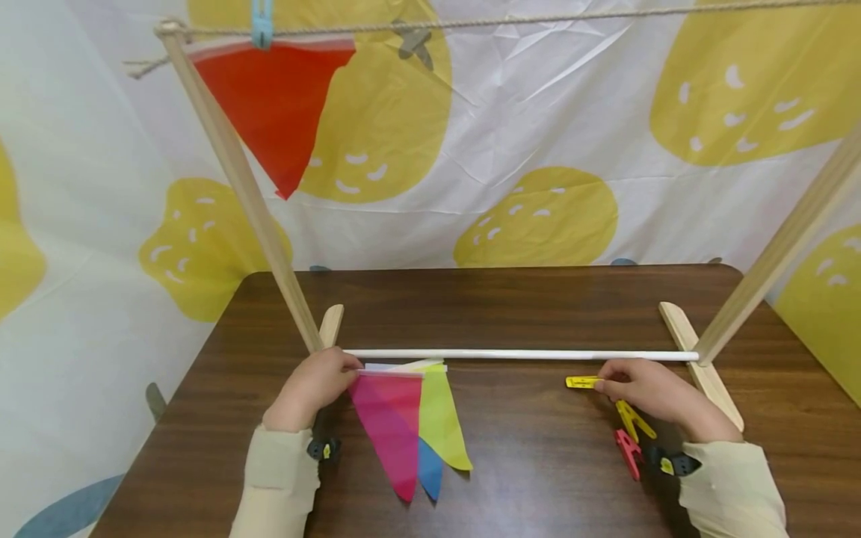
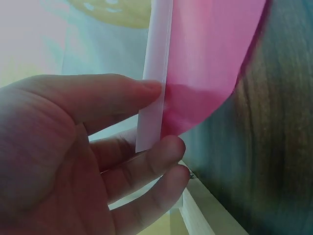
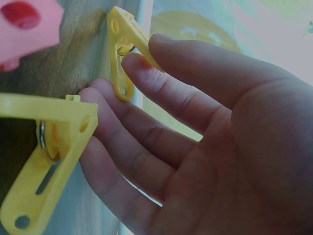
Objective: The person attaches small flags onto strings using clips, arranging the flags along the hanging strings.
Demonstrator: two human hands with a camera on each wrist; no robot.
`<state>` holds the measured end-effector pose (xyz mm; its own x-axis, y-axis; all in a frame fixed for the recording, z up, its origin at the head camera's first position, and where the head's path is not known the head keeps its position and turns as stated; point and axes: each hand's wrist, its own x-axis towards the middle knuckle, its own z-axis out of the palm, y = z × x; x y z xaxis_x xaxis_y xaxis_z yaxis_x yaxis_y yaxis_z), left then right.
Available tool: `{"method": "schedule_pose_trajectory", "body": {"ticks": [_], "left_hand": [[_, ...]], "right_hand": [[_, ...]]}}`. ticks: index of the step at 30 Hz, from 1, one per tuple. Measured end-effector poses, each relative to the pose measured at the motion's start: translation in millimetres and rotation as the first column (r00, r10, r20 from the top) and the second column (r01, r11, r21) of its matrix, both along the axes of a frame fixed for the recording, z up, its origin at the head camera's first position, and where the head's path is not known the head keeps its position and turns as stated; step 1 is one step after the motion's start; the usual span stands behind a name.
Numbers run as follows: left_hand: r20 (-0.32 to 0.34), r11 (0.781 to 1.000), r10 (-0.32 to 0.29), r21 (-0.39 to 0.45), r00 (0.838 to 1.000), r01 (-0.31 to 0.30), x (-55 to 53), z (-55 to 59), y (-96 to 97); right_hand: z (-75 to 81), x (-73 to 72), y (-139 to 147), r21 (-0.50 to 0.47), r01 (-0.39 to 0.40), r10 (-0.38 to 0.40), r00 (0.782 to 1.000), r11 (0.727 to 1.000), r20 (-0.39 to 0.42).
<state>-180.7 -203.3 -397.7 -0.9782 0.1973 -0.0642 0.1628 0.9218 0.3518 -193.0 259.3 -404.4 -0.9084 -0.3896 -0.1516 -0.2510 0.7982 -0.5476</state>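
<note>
My left hand (image 1: 318,388) pinches the white top band of a pink pennant (image 1: 392,418) at its left corner. The left wrist view shows the thumb over the band (image 2: 152,73) and the fingers behind it. Beneath the pink one lie a yellow-green pennant (image 1: 444,418) and a blue pennant (image 1: 429,467), fanned out on the table. At the right, my right hand (image 1: 655,392) holds a yellow clothespin (image 3: 120,54) by one arm, between thumb and index finger. Close under this hand lie a second yellow clothespin (image 1: 634,420) and a pink-red clothespin (image 1: 628,453).
A white rod (image 1: 518,354) joins two wooden posts, left (image 1: 245,187) and right (image 1: 780,246), on wooden feet. Along the top runs a rope (image 1: 471,24), where a blue clothespin (image 1: 262,26) holds a red pennant (image 1: 272,104). Behind the brown table (image 1: 525,314) hangs a lemon-print cloth (image 1: 403,224).
</note>
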Motion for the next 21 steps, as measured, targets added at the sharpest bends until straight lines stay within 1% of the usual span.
{"method": "schedule_pose_trajectory", "body": {"ticks": [6,11,14,21], "left_hand": [[0.0,1.0,0.025,-0.001,1.0,-0.025,0.7,-0.1,-1.2],[-0.045,1.0,0.01,0.001,0.999,-0.01,0.1,-1.0,-2.1],[-0.07,1.0,-0.005,0.004,0.998,0.005,-0.8,-2.4,-2.7],[-0.121,0.997,-0.077,0.012,0.99,0.079,-0.8,-3.7,-4.4]], "right_hand": [[0.5,0.0,-0.5,0.0,0.0,0.0,1.0,1.0,0.0],[2.0,0.8,-1.3,-0.004,0.003,-0.003,1.0,1.0,-0.011],[3.0,1.1,-1.7,-0.007,0.015,-0.015,1.0,1.0,-0.009],[4.8,1.4,-3.2,-0.027,0.022,-0.022,1.0,0.999,0.009]]}}
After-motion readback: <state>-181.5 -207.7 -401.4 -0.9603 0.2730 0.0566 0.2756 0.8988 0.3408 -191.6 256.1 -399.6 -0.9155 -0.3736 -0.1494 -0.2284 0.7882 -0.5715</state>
